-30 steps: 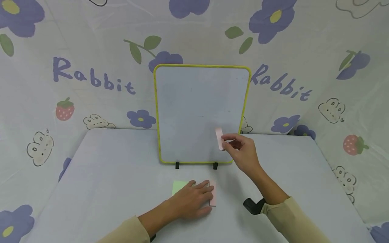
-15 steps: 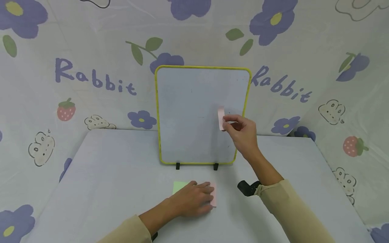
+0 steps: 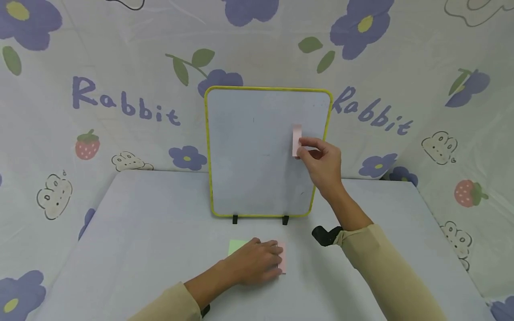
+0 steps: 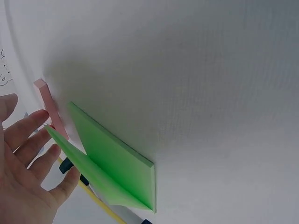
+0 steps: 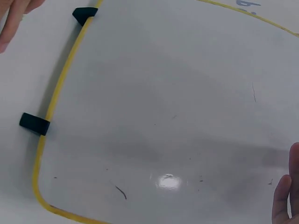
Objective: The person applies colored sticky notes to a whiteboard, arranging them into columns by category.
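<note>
While the right hand pinches a pink paper slip near its lower end, in front of the whiteboard (touching or not, I can't tell), the left hand lies loosely outstretched at the pink pad and green pad. The slip looks light, flimsy and easily creased, so one edge seems the best hold. Only the left wrist view shows the green pad's top sheet lifted.
</note>
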Demonstrator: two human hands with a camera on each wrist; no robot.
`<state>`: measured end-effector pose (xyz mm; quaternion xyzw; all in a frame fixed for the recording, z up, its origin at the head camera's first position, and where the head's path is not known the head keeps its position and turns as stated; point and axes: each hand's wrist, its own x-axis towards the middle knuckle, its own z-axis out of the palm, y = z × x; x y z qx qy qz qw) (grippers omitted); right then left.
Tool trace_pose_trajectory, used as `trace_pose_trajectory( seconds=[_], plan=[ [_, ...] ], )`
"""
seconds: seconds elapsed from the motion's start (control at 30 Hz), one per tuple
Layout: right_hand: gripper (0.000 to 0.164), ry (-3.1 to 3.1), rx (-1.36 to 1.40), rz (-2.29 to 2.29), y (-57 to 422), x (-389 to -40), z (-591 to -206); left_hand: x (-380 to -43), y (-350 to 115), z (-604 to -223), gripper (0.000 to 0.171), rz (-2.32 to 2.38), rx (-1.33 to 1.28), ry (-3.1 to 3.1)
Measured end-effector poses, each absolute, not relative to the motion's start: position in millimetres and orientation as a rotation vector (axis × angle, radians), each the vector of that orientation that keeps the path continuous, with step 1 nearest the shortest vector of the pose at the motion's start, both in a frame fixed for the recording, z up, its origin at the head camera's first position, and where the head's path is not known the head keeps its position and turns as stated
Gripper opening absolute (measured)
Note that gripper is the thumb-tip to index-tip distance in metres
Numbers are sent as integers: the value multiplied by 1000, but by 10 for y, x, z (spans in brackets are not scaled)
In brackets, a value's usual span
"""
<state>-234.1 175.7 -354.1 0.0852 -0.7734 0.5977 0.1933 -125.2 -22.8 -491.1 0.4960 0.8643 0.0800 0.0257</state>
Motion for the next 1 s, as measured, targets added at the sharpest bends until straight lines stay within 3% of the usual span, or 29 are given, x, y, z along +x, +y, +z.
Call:
trace_pose_trajectory(
  seconds=[0.3, 0.4, 0.63, 0.8, 1.0],
  plan=[
    [23, -2167, 184, 1686, 1750, -2408, -3495, -1371, -183, -4677, 27, 221, 1484, 2735],
    [23, -2151, 195, 1688, 1753, -2436, -3496, -1462, -170, -4480, 31, 279, 1475, 2774],
    [23, -2140, 205, 1694, 1768, -2461, -3507, -1770, -137, -3873, 23, 669, 1579, 3084],
    [24, -2151, 210, 1689, 1787, -2486, -3520, -2012, -88, -3538, 30, 790, 1499, 3296],
    [24, -2145, 246, 1684, 1822, -2504, -3510, -2243, 21, -3322, 43, 566, 1399, 3391]
  ],
)
